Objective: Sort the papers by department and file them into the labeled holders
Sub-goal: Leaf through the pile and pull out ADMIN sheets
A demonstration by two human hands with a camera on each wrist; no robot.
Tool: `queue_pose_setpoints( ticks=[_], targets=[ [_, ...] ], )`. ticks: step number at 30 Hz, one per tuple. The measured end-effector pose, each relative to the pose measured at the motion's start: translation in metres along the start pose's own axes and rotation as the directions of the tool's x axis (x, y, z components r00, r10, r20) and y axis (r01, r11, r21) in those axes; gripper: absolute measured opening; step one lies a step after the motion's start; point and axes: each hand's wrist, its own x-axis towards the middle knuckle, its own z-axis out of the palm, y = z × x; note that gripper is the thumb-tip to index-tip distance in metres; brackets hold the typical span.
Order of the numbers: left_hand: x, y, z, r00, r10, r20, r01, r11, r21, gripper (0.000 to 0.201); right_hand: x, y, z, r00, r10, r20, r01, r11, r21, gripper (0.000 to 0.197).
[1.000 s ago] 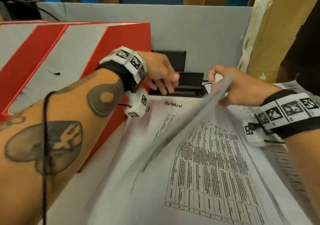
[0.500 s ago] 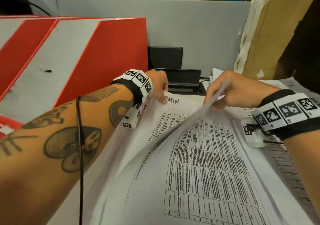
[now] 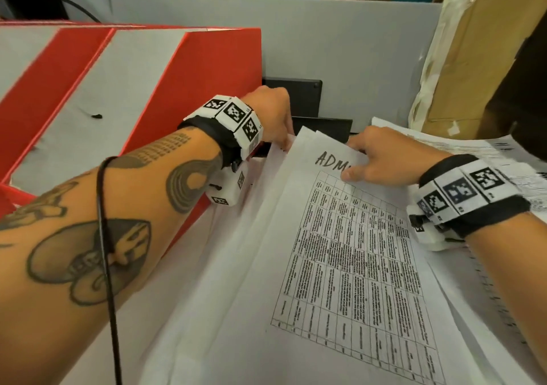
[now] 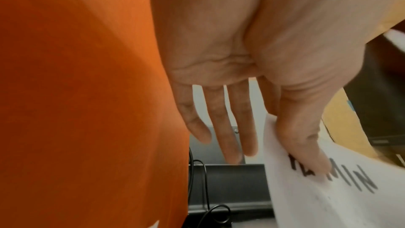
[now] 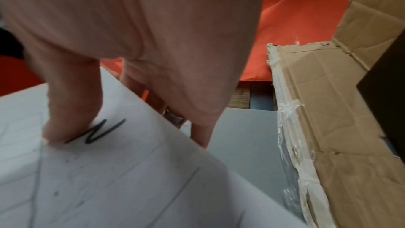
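The white printed sheet headed "ADMIN" [image 3: 349,236] tops the paper stack, pinched at its far edge by the right hand [image 3: 381,159] and, under the thumb, the left hand [image 3: 272,115]. Loose sheets could fan or slip – likely. The red-and-grey box [image 3: 192,88] crowds the left hand; the black holder [image 3: 325,125] sits just beyond the fingertips.
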Motion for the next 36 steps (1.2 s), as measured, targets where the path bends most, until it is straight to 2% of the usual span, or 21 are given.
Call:
queue_pose_setpoints(
  ticks=[3,5,7,8,9,11,12,13,15,16,17,19,21,23,27,30,36],
  targets=[
    [-0.003,0.002,-0.007,0.997,0.076,-0.027,-0.078,0.994,-0.083,0.009,0.008,-0.001,0.005,0.999,-0.011,-0.036,0.008,0.996,-0.094,0.035],
    [-0.003,0.002,-0.010,0.987,0.147,0.067,-0.131,0.970,-0.204,0.007,0.007,-0.004,0.005,0.995,-0.072,-0.070,0.066,0.994,-0.088,0.037],
    [-0.006,0.004,-0.014,0.950,0.245,0.192,-0.163,0.918,-0.361,0.013,0.003,-0.005,0.002,0.991,-0.085,-0.106,0.085,0.996,0.001,0.028],
    [-0.009,0.005,-0.015,0.936,0.269,0.227,-0.140,0.877,-0.460,0.013,0.000,-0.004,0.000,0.989,-0.082,-0.123,0.089,0.995,0.052,0.027],
    [-0.010,0.007,-0.016,0.928,0.269,0.256,-0.085,0.825,-0.559,0.019,-0.002,-0.002,-0.001,0.985,-0.089,-0.149,0.103,0.991,0.084,0.037],
    [-0.005,0.006,-0.014,0.934,0.190,0.302,0.075,0.724,-0.686,0.046,-0.005,0.004,-0.002,0.975,-0.118,-0.190,0.152,0.973,0.175,0.052],
    [-0.002,0.005,-0.011,0.941,0.132,0.313,0.122,0.728,-0.675,0.053,-0.007,0.005,-0.002,0.974,-0.132,-0.182,0.170,0.961,0.217,0.056],
    [0.001,0.003,-0.005,0.950,0.081,0.302,0.125,0.787,-0.604,0.051,-0.008,0.007,-0.002,0.976,-0.149,-0.159,0.185,0.953,0.242,0.059],
    [0.009,-0.005,0.011,0.953,0.032,0.301,0.050,0.964,-0.261,0.036,-0.008,0.010,-0.003,0.976,-0.192,-0.097,0.211,0.948,0.239,0.054],
    [0.010,-0.007,0.020,0.939,0.008,0.342,0.014,0.998,-0.060,0.036,-0.007,0.011,-0.003,0.975,-0.210,-0.072,0.221,0.947,0.235,0.050],
    [0.011,-0.010,0.030,0.921,-0.029,0.388,-0.009,0.995,0.096,0.044,-0.007,0.013,-0.002,0.972,-0.227,-0.055,0.233,0.941,0.245,0.049],
    [0.010,-0.012,0.043,0.906,-0.068,0.419,-0.028,0.976,0.218,0.061,-0.006,0.014,-0.002,0.966,-0.256,-0.038,0.256,0.923,0.286,0.049],
    [0.007,-0.010,0.046,0.927,-0.052,0.372,-0.034,0.974,0.222,0.063,-0.005,0.016,-0.003,0.966,-0.256,-0.036,0.254,0.914,0.317,0.054],
    [0.009,-0.010,0.045,0.948,-0.028,0.317,-0.035,0.981,0.191,0.057,-0.004,0.018,-0.004,0.968,-0.248,-0.044,0.249,0.915,0.318,0.056],
    [0.012,-0.007,0.035,0.977,-0.005,0.215,-0.027,0.989,0.145,0.033,-0.005,0.017,-0.003,0.976,-0.208,-0.065,0.217,0.933,0.286,0.042],
    [0.011,-0.005,0.029,0.989,-0.009,0.150,-0.011,0.992,0.128,0.017,-0.006,0.014,-0.005,0.985,-0.168,-0.049,0.175,0.945,0.277,0.045],
    [0.005,-0.004,0.029,0.991,-0.069,0.116,0.054,0.991,0.126,0.024,-0.014,0.005,-0.015,0.989,-0.148,-0.012,0.145,0.946,0.291,0.031]
  ],
)
